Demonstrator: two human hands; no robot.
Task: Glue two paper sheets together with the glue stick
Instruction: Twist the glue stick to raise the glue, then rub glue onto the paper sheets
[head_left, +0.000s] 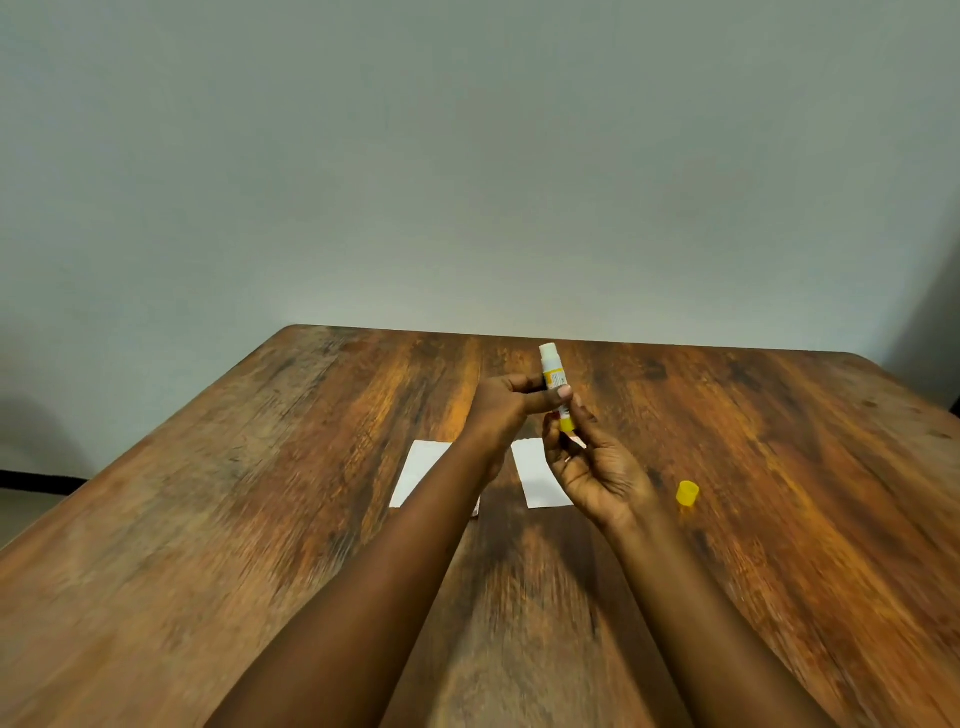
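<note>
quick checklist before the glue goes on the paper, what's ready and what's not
1. Cap removed: yellow cap lies on the table, off the glue stick: ok.
2. Grip: left hand grips the tube, right hand pinches its yellow base: ok.
3. Sheets laid out: left paper sheet and right paper sheet lie flat, side by side, apart: ok.
4. Glue wound out past the rim: cannot tell.
5. Tip aimed at paper: it points up: not ok.

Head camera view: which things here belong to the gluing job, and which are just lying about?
Job: glue stick, held by left hand and right hand; left paper sheet; right paper sheet; yellow cap, off.
Not the job: wooden table; grey wall.
</note>
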